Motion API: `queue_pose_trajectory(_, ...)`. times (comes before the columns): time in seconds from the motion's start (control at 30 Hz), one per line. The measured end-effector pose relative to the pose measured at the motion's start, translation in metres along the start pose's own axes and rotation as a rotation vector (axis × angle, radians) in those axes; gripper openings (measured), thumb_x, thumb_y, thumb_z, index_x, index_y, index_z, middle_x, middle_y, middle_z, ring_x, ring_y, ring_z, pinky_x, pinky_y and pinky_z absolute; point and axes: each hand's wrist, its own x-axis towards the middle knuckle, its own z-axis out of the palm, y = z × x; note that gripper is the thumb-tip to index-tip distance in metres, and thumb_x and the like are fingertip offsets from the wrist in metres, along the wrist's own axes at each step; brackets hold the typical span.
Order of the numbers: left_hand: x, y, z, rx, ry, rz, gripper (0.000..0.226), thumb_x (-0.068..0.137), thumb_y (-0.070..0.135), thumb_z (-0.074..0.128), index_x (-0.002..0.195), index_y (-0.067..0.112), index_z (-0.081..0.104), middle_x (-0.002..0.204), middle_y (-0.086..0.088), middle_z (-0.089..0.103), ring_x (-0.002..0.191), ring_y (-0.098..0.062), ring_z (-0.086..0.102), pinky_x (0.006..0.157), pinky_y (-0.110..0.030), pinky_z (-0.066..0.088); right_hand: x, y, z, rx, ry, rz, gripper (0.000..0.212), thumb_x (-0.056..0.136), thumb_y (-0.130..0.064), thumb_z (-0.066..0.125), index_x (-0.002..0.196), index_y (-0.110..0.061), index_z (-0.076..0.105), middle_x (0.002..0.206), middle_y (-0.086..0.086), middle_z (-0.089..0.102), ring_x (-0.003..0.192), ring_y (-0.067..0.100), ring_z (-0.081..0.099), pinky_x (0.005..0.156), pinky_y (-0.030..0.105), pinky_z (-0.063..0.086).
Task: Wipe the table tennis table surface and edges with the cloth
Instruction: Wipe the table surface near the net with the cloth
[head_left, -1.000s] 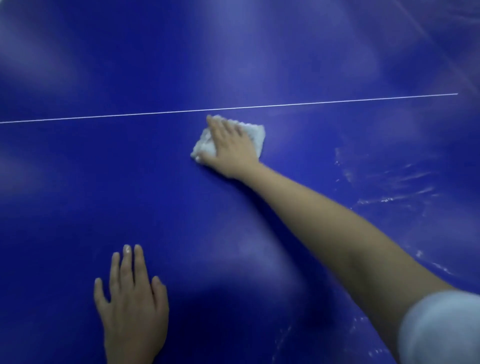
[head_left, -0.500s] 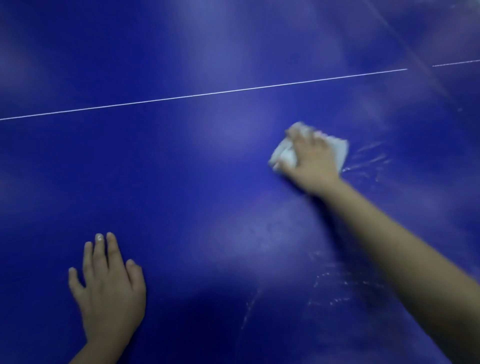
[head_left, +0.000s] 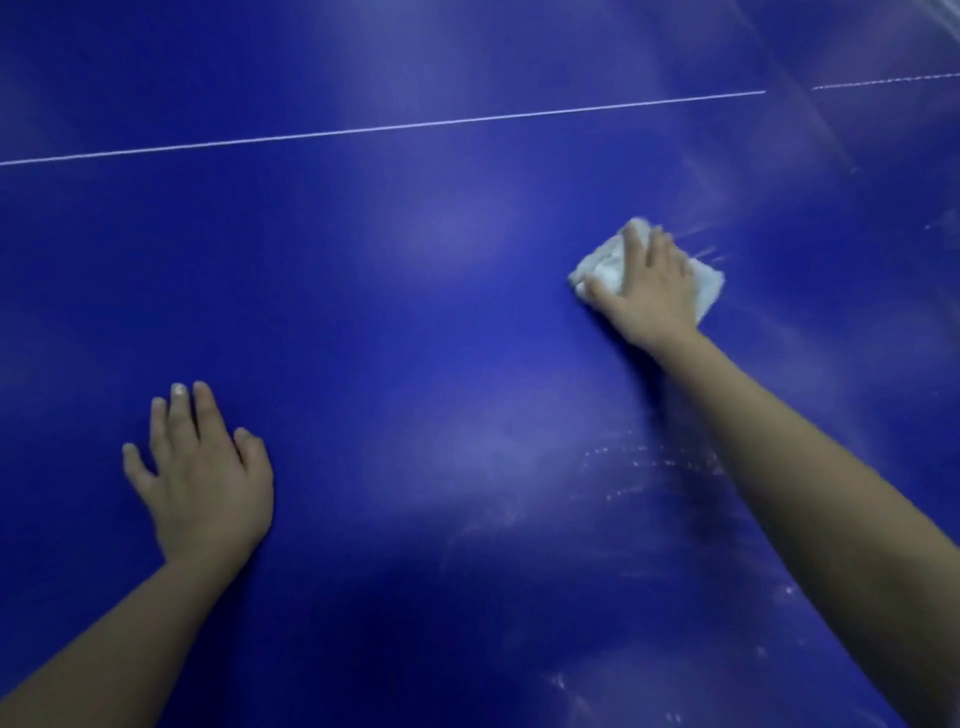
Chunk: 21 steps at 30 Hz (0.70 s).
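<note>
Table: the blue table (head_left: 363, 312) is filling the whole view, and soft patches of reflected light are glowing across it.
White line: a thin white line (head_left: 384, 127) is running across the far part of the table, rising gently from left to right. It is breaking off near the right side and picking up again as a short piece at the far right.
Cloth: the white cloth (head_left: 605, 267) is lying bunched on the table, right of centre. It is sitting on the near side of the white line and well apart from it, with its corners poking out on both sides of the hand on top.
Right hand: the right hand (head_left: 649, 291) is pressing down on the cloth, palm down, with its fingers laid straight over it and pointing away. The thumb is resting at the cloth's left edge, though the blur there is making it hard to tell whether it is hooking under the fold.
Right arm: the right arm (head_left: 810, 467) is reaching in from the lower right.
Left hand: the left hand (head_left: 202, 483) is resting flat on bare table at the lower left. Its fingers are relaxed and slightly spread, gripping nothing, well apart from the cloth.
Streaks: pale dotted streaks (head_left: 639, 467) are showing on the table just beside the right arm, and finer ones are fanning out just beyond the cloth to its right.
</note>
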Motion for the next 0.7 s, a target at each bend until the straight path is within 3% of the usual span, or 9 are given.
queue_pose_trajectory(0.07, -0.001, 0.002, -0.001, 0.001, -0.002, -0.006, 0.056, 0.095, 0.024, 0.031, 0.146, 0.003, 0.022, 0.155, -0.015, 0.019, 0.145, -0.027, 0.011, 0.113, -0.055, 0.005, -0.002, -0.002, 0.005, -0.019, -0.010, 0.079, 0.078, 0.087, -0.053, 0.047, 0.147, -0.010, 0.020, 0.152, 0.024, 0.021, 0.141, 0.033, 0.018, 0.115, 0.041, 0.011)
queue_pose_trajectory(0.13, -0.001, 0.003, -0.002, -0.002, -0.003, -0.004, 0.056, 0.096, 0.023, 0.032, 0.146, 0.003, 0.021, 0.155, -0.014, 0.019, 0.145, -0.027, 0.011, 0.113, -0.055, 0.005, -0.034, -0.030, 0.013, -0.028, -0.003, -0.044, 0.079, 0.083, -0.055, 0.045, 0.144, -0.009, 0.024, 0.145, 0.022, 0.031, 0.134, 0.034, 0.029, 0.111, 0.040, 0.019)
queue_pose_trajectory(0.2, -0.001, 0.004, -0.004, -0.015, 0.003, 0.002, 0.056, 0.096, 0.023, 0.032, 0.146, 0.003, 0.021, 0.155, -0.015, 0.019, 0.145, -0.028, 0.011, 0.113, -0.056, 0.006, -0.094, -0.066, 0.021, -0.002, -0.036, -0.276, 0.080, 0.074, -0.055, 0.045, 0.139, -0.009, 0.033, 0.133, 0.017, 0.041, 0.119, 0.033, 0.041, 0.102, 0.038, 0.025)
queue_pose_trajectory(0.27, -0.001, 0.005, -0.004, -0.020, 0.003, 0.007, 0.056, 0.096, 0.024, 0.032, 0.146, 0.003, 0.020, 0.155, -0.014, 0.019, 0.145, -0.028, 0.011, 0.113, -0.056, 0.005, -0.173, -0.097, 0.030, 0.053, -0.105, -0.550, 0.083, 0.070, -0.054, 0.058, 0.137, -0.009, 0.041, 0.131, 0.016, 0.046, 0.115, 0.034, 0.044, 0.101, 0.039, 0.025)
queue_pose_trajectory(0.4, -0.001, 0.005, -0.006, -0.032, -0.002, 0.010, 0.056, 0.097, 0.025, 0.030, 0.147, 0.003, 0.019, 0.156, -0.013, 0.015, 0.145, -0.026, 0.008, 0.114, -0.054, 0.003, -0.320, -0.119, 0.048, 0.027, -0.318, -1.093, 0.088, 0.075, -0.057, 0.062, 0.145, -0.011, 0.031, 0.147, 0.017, 0.034, 0.136, 0.030, 0.026, 0.114, 0.039, 0.010)
queue_pose_trajectory(0.47, -0.004, 0.004, -0.011, -0.062, -0.020, 0.020, 0.055, 0.099, 0.024, 0.029, 0.148, 0.004, 0.017, 0.157, -0.012, 0.013, 0.146, -0.025, 0.006, 0.116, -0.052, 0.001, -0.336, -0.114, 0.049, 0.047, -0.368, -1.170, 0.087, 0.076, -0.054, 0.065, 0.144, -0.011, 0.033, 0.147, 0.017, 0.036, 0.136, 0.029, 0.028, 0.114, 0.039, 0.011)
queue_pose_trajectory(0.53, -0.013, 0.000, -0.015, -0.104, -0.033, 0.087, 0.053, 0.099, 0.020, 0.030, 0.148, 0.005, 0.017, 0.157, -0.011, 0.014, 0.145, -0.023, 0.009, 0.117, -0.049, 0.002, -0.315, -0.103, 0.038, 0.116, -0.334, -1.012, 0.082, 0.076, -0.052, 0.064, 0.140, -0.007, 0.040, 0.138, 0.018, 0.047, 0.126, 0.034, 0.042, 0.106, 0.043, 0.025)
queue_pose_trajectory(0.6, -0.030, -0.006, -0.022, -0.135, -0.073, 0.249, 0.050, 0.099, 0.016, 0.032, 0.147, 0.006, 0.022, 0.156, -0.011, 0.020, 0.145, -0.021, 0.013, 0.117, -0.046, 0.003, -0.276, -0.083, 0.025, 0.131, -0.200, -0.710, 0.078, 0.077, -0.054, 0.047, 0.139, -0.005, 0.041, 0.134, 0.017, 0.050, 0.120, 0.036, 0.049, 0.104, 0.044, 0.032)
queue_pose_trajectory(0.7, -0.075, -0.028, -0.035, -0.179, -0.162, 0.482, 0.045, 0.099, 0.015, 0.033, 0.143, 0.004, 0.034, 0.151, -0.011, 0.031, 0.143, -0.021, 0.022, 0.116, -0.042, 0.008, -0.242, -0.039, 0.013, 0.044, -0.074, -0.228, 0.078, 0.083, -0.051, 0.032, 0.145, -0.004, 0.029, 0.147, 0.014, 0.036, 0.135, 0.030, 0.034, 0.111, 0.038, 0.021)
